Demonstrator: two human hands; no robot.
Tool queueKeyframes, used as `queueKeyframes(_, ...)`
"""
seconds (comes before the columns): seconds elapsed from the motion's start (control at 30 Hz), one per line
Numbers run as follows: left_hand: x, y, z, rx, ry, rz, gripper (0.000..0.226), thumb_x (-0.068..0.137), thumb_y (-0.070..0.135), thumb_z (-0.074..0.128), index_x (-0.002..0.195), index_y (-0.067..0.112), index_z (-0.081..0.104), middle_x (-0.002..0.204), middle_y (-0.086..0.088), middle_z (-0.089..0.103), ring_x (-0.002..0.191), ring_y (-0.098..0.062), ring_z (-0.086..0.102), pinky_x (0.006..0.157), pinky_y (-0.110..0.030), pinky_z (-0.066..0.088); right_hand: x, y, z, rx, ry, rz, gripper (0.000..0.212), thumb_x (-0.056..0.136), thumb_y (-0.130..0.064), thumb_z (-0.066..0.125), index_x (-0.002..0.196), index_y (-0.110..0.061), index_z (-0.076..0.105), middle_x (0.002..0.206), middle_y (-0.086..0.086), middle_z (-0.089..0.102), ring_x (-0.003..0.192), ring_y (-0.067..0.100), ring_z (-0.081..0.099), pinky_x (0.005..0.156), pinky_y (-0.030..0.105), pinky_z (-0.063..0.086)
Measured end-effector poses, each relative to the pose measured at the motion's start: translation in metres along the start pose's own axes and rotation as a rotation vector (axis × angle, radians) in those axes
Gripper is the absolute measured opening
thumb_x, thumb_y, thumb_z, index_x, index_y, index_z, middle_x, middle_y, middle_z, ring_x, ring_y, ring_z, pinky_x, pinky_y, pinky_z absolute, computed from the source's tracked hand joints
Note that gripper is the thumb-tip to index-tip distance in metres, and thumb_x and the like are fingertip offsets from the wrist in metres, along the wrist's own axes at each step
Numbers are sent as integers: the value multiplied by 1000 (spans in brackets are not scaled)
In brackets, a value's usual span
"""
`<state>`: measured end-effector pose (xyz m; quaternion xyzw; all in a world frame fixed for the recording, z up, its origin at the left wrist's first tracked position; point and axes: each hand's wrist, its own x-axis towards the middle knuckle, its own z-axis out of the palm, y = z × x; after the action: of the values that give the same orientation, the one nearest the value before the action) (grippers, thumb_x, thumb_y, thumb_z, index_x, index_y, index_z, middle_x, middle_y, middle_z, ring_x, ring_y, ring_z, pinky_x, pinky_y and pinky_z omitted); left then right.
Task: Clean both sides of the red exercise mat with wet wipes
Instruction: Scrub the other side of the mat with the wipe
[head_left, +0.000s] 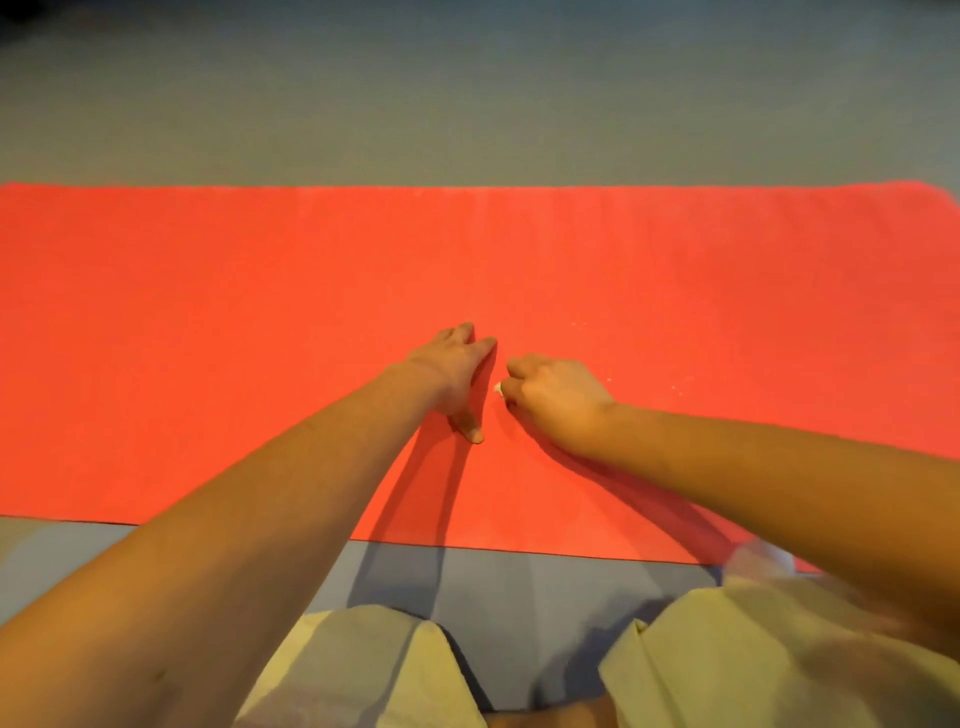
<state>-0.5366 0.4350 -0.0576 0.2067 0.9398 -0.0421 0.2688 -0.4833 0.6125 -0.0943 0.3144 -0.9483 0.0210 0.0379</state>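
The red exercise mat lies flat across the floor, spanning the whole width of the head view. My left hand rests flat on the mat near its middle, fingers straight and thumb pointing back toward me. Just to its right, my right hand is curled into a fist pressed on the mat. A small white bit of a wet wipe peeks out at the left side of that fist; the rest of the wipe is hidden inside the hand.
Grey floor extends beyond the mat's far edge and shows in front of its near edge. My knees in pale trousers are at the bottom. A blurred pale object sits under my right forearm. A few small white specks dot the mat at right.
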Motion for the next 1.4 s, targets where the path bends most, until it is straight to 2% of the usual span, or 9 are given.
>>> queueKeyframes(0.17, 11, 4, -17, 5, 58, -32, 110, 53, 56, 98, 148, 29, 48, 143, -8, 46, 133, -34, 48, 109, -43, 46, 52, 20, -7, -49, -59, 259, 14, 91, -14, 58, 100, -12, 69, 98, 8, 59, 98, 33, 62, 62, 36, 35)
queueKeyframes(0.3, 24, 4, -25, -47, 158, -49, 88, 61, 48, 98, 136, 29, 57, 134, -6, 50, 127, -32, 53, 99, -41, 49, 36, 12, -9, -29, -109, 186, 11, 87, -14, 62, 96, -14, 69, 95, 5, 60, 93, 31, 64, 60, 35, 35)
queueKeyframes(0.43, 38, -2, -17, -84, 170, -45, 105, 55, 45, 100, 143, 25, 47, 138, -9, 43, 132, -32, 44, 105, -45, 47, 7, 17, -6, -2, -54, 30, 9, 89, -18, 61, 87, -15, 69, 87, 4, 58, 83, 29, 61, 55, 33, 29)
queueKeyframes(0.57, 47, -10, -16, -98, 109, -19, 130, 55, 48, 100, 160, 23, 28, 162, -12, 26, 150, -33, 29, 120, -43, 36, 31, 42, 4, 68, -5, 129, 12, 92, -25, 59, 91, -22, 71, 89, 1, 57, 84, 29, 62, 57, 36, 40)
queueKeyframes(0.8, 59, -10, -33, -5, 87, -44, 112, 59, 62, 93, 152, 28, 43, 141, -7, 47, 132, -33, 48, 107, -43, 47, 98, 99, 6, 43, -5, 425, 25, 85, -13, 59, 102, -21, 75, 106, 7, 66, 96, 34, 65, 65, 32, 36)
queueKeyframes(0.9, 69, -9, -43, -14, 159, -60, 67, 85, 64, 72, 141, 30, 56, 138, -9, 50, 130, -34, 52, 103, -42, 46, 80, 84, 1, 36, -13, 332, 19, 85, -16, 58, 96, -20, 74, 99, 5, 64, 90, 34, 64, 61, 34, 39)
queueKeyframes(1.0, 82, -4, -42, -23, 266, -87, 40, 101, 46, 52, 132, 22, 60, 138, -13, 52, 130, -36, 53, 101, -43, 45, 46, 68, 1, 67, 34, 176, 9, 86, -18, 62, 84, -20, 71, 87, 2, 60, 83, 30, 62, 56, 32, 32)
queueKeyframes(1.2, 115, 0, -13, 21, 493, -107, 62, 102, 58, 40, 149, 19, 42, 139, -10, 52, 132, -31, 49, 99, -46, 45, 52, 81, 14, 51, 115, 152, 5, 84, -18, 68, 81, -19, 70, 79, 1, 58, 78, 29, 63, 56, 32, 36)
queueKeyframes(1.4, 142, -6, 1, -43, 704, -125, 33, 99, 49, 41, 119, 27, 56, 108, -8, 59, 105, -33, 56, 83, -45, 39, 122, 138, 25, 18, 139, 383, 16, 86, -18, 60, 92, -18, 75, 91, 7, 65, 85, 35, 65, 63, 38, 48)
